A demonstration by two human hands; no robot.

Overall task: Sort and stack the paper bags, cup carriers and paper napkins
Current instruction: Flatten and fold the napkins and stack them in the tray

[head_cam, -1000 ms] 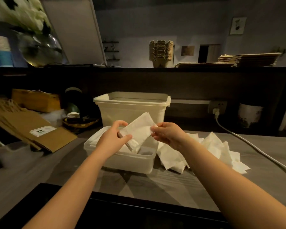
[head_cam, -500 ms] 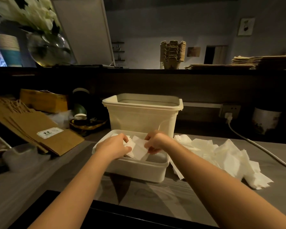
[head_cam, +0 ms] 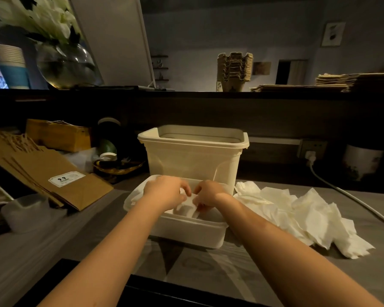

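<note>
Both hands are down in the shallow tray (head_cam: 186, 233): left hand (head_cam: 164, 191) and right hand (head_cam: 208, 196) each have fingers pinched on the folded napkin (head_cam: 187, 206) between them. The loose napkin pile (head_cam: 297, 211) sits at 3 o'clock from the tray, so I reckon the right hand's nearer for the next one.

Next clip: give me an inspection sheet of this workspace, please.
Surface: grey counter, dimly lit.
Job's things: loose napkins heaped right of shallow tub; paper bags fanned at left; cup carriers stacked on back ledge.
Clutter: tall tub behind the shallow one; glass vase on ledge.
Hands: left hand and right hand both pinch one napkin in the shallow tub.
Cables: white cable from wall socket crosses counter at right.
Surroundings: framed picture on far wall.
</note>
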